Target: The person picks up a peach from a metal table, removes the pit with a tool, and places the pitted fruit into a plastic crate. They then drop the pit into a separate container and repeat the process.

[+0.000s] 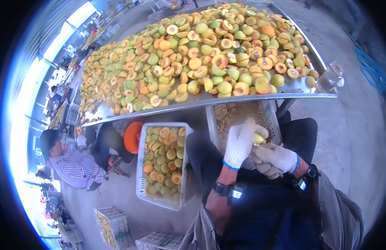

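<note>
My left hand (241, 141), in a white knitted glove with a blue cuff, is closed around a yellow-green fruit (258, 138) above my lap. Right beside it, my right hand (273, 158), gloved the same way, has its fingers curled close to the fruit's lower side. Whatever those fingers hold is too small and hidden to name. Beneath and beyond the hands, a white crate (274, 121) between my knees holds brown pits or scraps.
A metal table (226, 100) heaped with halved fruit stands ahead, with a clear jar (329, 77) at its right corner. A white crate of fruit (139, 183) and an orange bucket (133, 137) are at left, near a seated person (76, 166). More crates (120, 229) stand lower left.
</note>
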A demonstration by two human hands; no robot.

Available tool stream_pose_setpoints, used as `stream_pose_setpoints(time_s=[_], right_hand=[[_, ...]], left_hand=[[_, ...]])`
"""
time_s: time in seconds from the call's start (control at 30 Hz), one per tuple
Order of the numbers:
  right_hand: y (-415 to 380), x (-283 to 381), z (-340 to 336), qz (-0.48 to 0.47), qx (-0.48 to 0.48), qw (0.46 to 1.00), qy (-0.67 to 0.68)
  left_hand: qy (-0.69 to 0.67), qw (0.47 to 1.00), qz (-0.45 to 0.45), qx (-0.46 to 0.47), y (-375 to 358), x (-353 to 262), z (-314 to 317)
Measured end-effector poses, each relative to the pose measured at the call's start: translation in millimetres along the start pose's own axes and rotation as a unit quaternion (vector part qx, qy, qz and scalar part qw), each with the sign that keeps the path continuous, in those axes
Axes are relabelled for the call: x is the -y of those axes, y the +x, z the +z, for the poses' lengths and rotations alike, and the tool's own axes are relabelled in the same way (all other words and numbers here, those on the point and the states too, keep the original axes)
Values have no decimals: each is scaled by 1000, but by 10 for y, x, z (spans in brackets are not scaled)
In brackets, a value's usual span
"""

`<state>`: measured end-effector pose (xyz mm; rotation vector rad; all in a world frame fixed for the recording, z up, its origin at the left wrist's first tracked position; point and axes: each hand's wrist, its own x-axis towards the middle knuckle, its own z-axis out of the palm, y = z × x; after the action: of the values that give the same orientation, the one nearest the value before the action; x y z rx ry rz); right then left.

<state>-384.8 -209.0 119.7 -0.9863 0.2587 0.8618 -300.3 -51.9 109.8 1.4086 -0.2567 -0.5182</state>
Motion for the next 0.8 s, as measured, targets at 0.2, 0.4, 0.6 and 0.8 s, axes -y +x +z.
stream_pose_setpoints(time_s=[0.2, 0.4, 0.6, 0.8], right_hand=[[4, -48, -15, -9, -2, 1000, -29], [48, -105, -175, 5, 23, 999, -45], [148, -133, -182, -12, -76, 981, -177], [323, -290, -289, -43, -131, 958, -250]], left_hand=[[-85, 985, 78, 129, 30, 192, -153], [-88, 982, 91, 141, 30, 279, -82], [-132, 990, -7, -41, 11, 440, 73], [-162, 974, -28, -155, 66, 540, 157]])
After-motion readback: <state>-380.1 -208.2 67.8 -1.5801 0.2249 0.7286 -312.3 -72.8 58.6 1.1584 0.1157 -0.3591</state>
